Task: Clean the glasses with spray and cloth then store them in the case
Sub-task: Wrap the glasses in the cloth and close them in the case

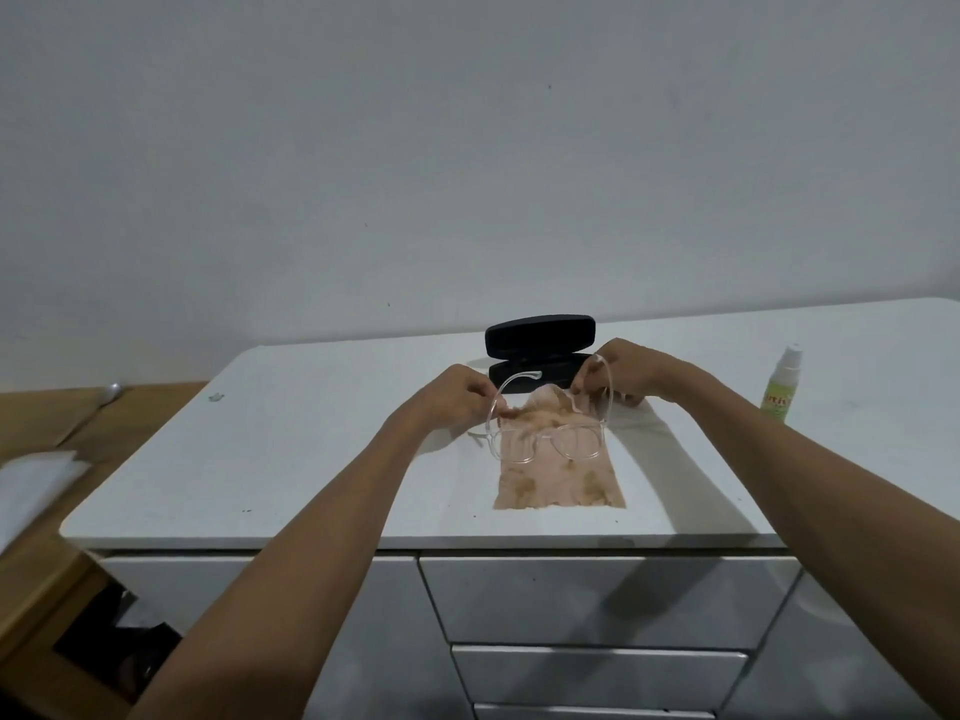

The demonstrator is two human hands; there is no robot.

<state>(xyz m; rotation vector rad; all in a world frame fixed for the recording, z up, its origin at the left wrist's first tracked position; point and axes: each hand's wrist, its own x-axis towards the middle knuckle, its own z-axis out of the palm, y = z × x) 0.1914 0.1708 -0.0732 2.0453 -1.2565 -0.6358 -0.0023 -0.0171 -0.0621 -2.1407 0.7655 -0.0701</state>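
Both hands hold the glasses (550, 433) up just above the cloth (558, 475): the left hand (462, 394) pinches the left temple arm, the right hand (626, 376) pinches the right one, so each grip is clamped on the frame, with the temples spread and the lenses facing the person. The cloth lies flat on the counter (322, 459), and the spray bottle (779, 387) stands well apart on the right, upright. Whether the lenses are already sprayed and wiped I cannot tell; from how things lie, it looks like either the very start or the point just before folding the arms for storage. The case (540, 356) sits open just beyond the hands, lid up, nothing in it that I can see, so storing is not yet done. There is bare counter left and right of the cloth; the cloth's near edge lies close to the counter's front edge, above the drawers (597, 600)
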